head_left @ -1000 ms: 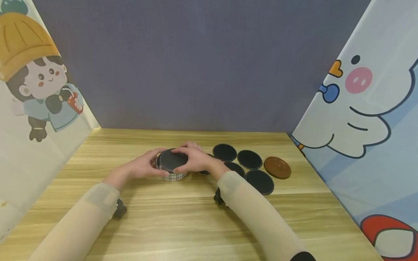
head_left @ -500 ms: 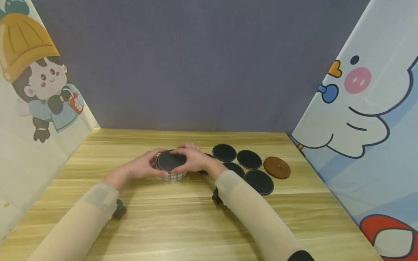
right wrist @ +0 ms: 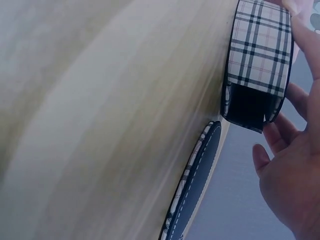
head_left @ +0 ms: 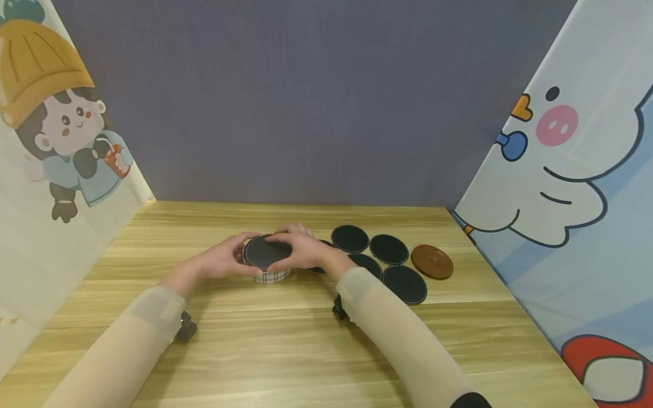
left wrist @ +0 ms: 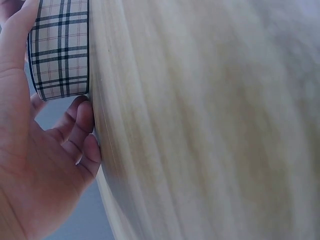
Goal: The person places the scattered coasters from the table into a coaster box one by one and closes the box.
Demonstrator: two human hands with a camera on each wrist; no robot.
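I see both hands at the plaid holder (head_left: 268, 275), a short round container standing on the table (head_left: 285, 345) a little left of centre. My left hand (head_left: 223, 262) curls against its left side, thumb along the plaid wall. My right hand (head_left: 300, 249) cups it from the right, thumb and fingers pinching the rim of a black coaster (head_left: 263, 251) that lies flat on top of the holder. To the right, five more black coasters (head_left: 389, 249) lie flat in a cluster, one partly hidden behind my right wrist, with a brown coaster (head_left: 432, 262) just beyond them.
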